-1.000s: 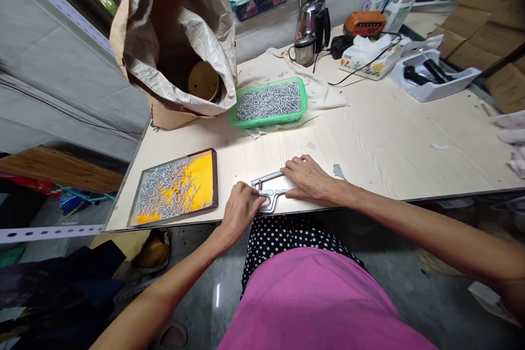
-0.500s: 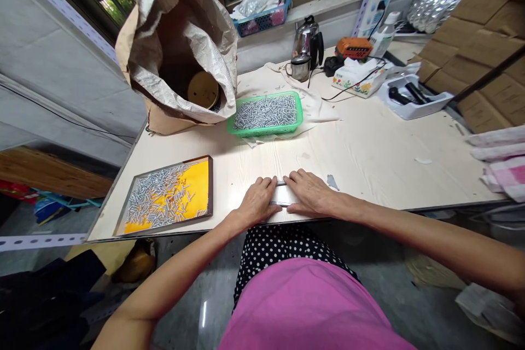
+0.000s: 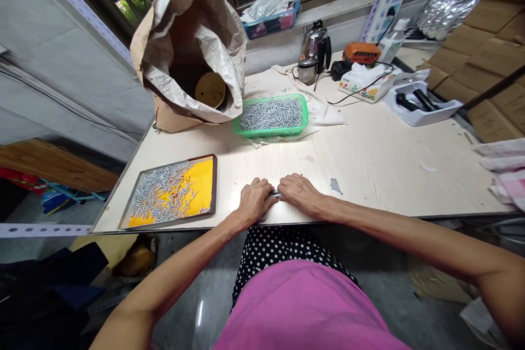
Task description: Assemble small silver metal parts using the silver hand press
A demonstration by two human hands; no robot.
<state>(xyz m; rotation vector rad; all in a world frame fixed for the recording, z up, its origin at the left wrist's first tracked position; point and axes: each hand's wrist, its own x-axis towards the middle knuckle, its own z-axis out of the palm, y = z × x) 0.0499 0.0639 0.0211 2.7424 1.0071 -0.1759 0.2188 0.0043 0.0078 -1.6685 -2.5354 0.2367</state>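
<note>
Near the table's front edge, my left hand [image 3: 256, 200] and my right hand [image 3: 298, 194] are closed on a flat grey metal piece [image 3: 275, 194]. Only a narrow bit of it shows between my fingers; the rest is hidden under both hands. To the left lies a shallow dark-rimmed tray [image 3: 214, 186] with a yellow bottom, where many small silvery screw-like pieces [image 3: 158, 188] are spread. Beyond my hands stands a green plastic basket [image 3: 304, 115], filled with similar small metal pieces [image 3: 270, 112].
A large open sack [image 3: 172, 112] stands at the back left, a yellowish round container [image 3: 210, 90] inside it. At the back right are a metal kettle [image 3: 312, 44], a steel cup [image 3: 307, 72], an orange battery [image 3: 361, 53], a tissue box [image 3: 365, 85] and a white tray [image 3: 445, 111].
The flat piece was seen broad and pale between my hands; now just a thin grey part shows. My hands have closed over it, and the view has shifted slightly.
</note>
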